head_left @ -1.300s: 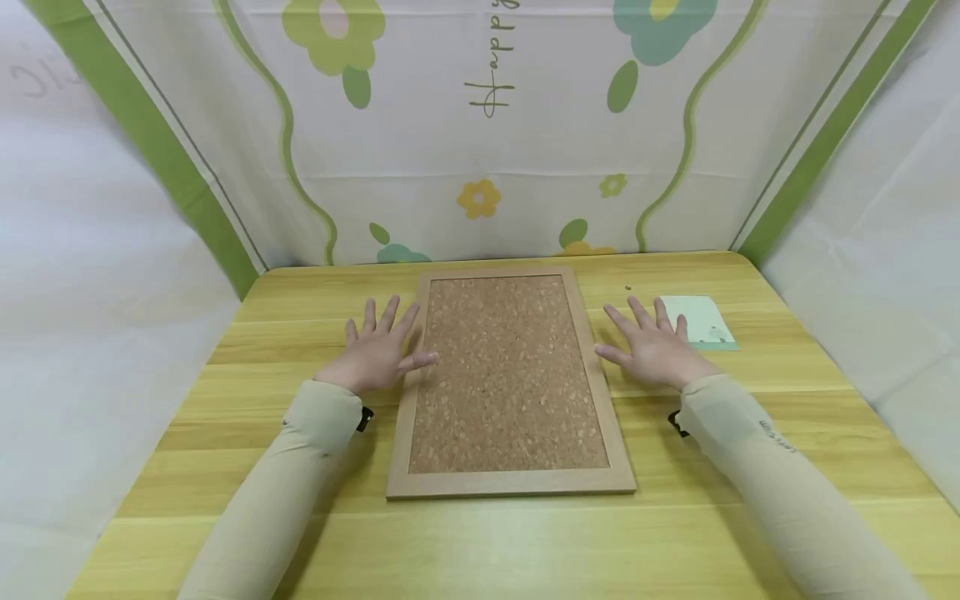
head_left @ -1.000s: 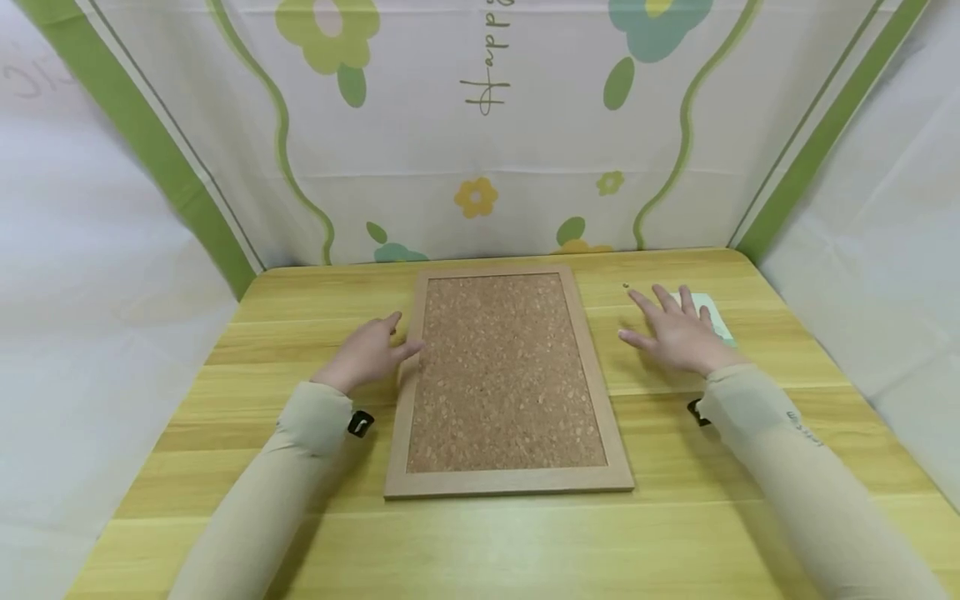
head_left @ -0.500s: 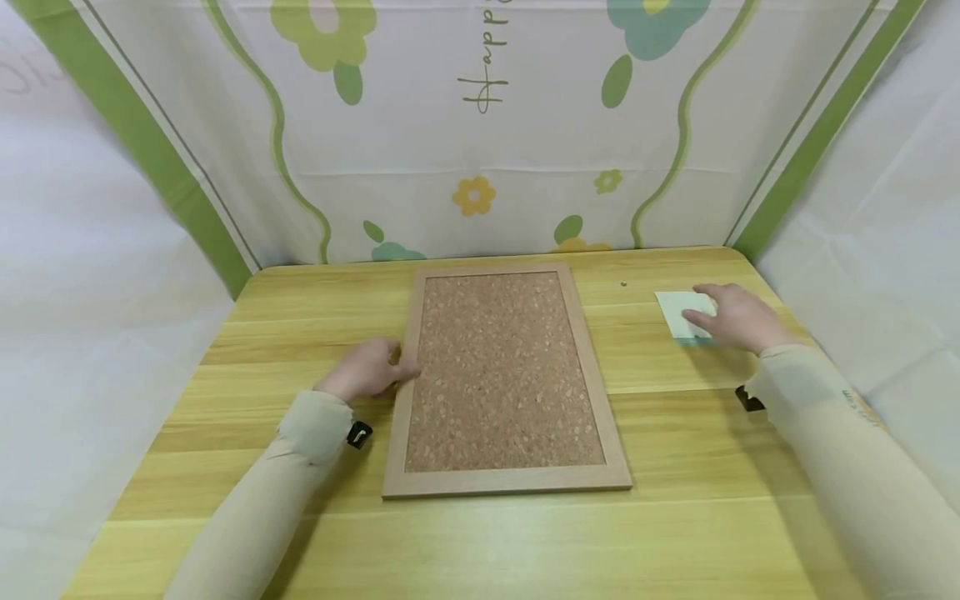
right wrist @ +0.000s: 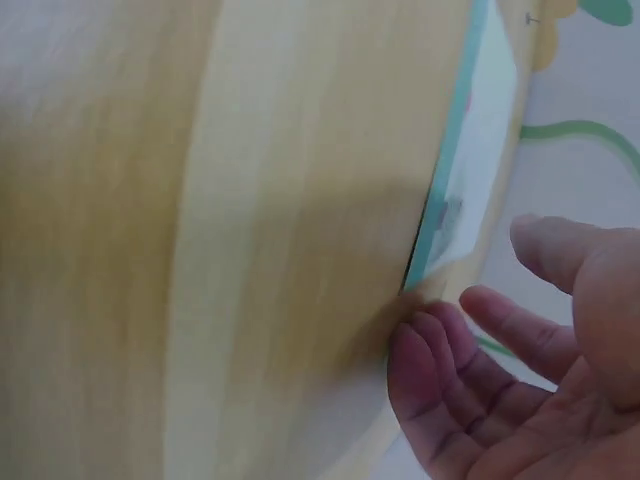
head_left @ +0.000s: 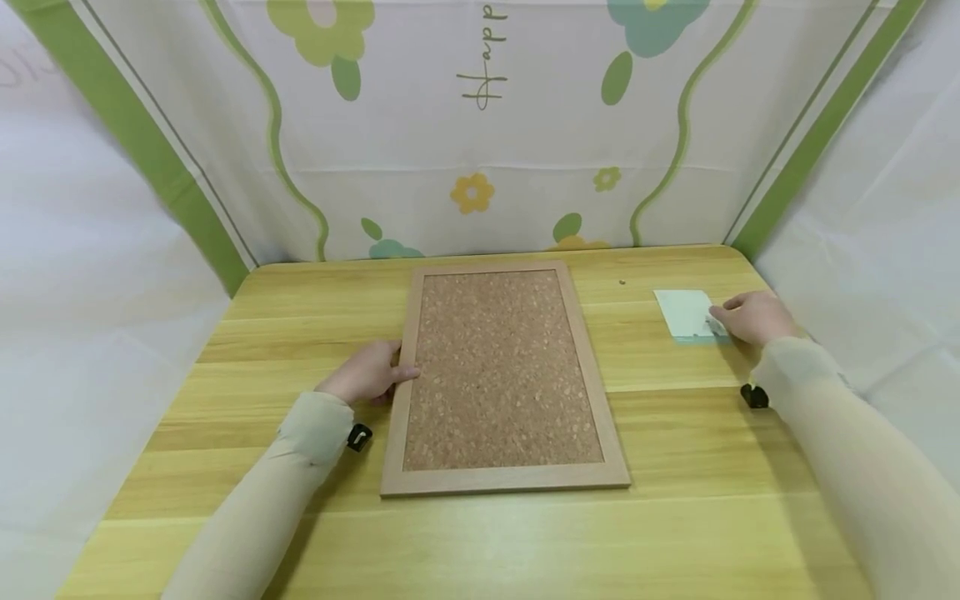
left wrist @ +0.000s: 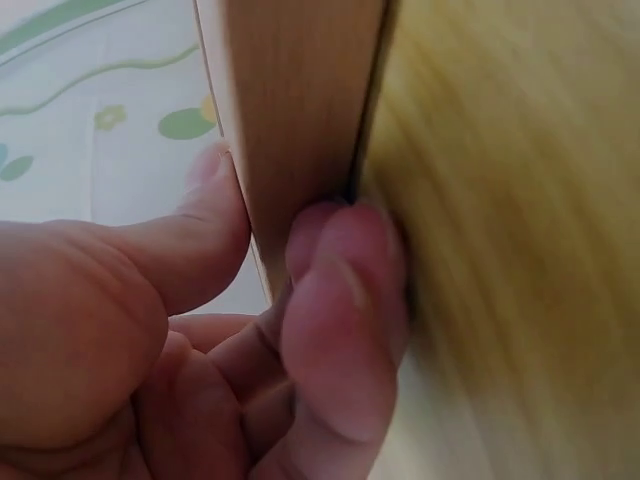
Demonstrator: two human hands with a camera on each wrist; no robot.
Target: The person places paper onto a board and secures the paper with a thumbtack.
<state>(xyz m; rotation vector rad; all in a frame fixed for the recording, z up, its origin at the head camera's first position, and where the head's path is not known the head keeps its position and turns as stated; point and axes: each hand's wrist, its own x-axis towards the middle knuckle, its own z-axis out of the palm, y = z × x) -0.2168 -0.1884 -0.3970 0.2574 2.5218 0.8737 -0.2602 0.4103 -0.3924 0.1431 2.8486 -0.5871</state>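
Observation:
A cork board with a wooden frame (head_left: 504, 479) lies upright-wise on the table. My left hand (head_left: 367, 372) grips its left edge, thumb on the frame's face; the left wrist view shows the fingertips (left wrist: 340, 320) curled against the side and underside of the frame (left wrist: 295, 90). At the right, a pale green notepad (head_left: 682, 312) with a darker green front edge lies flat. My right hand (head_left: 753, 317) is at its right side, thumb over the pad. In the right wrist view, bent fingertips (right wrist: 425, 350) are beside the pad's corner (right wrist: 480, 170), with the thumb held apart.
A small pin (head_left: 622, 282) is on the wooden table (head_left: 510, 550) between board and notepad, near the back. A flower-patterned cloth (head_left: 555, 125) hangs behind the table, and white cloth (head_left: 885, 250) stands along the right side.
My left hand has drawn its fingers in and taken hold of the board's left edge. My right hand has moved right, over the notepad, to its right side, its spread fingers now bent.

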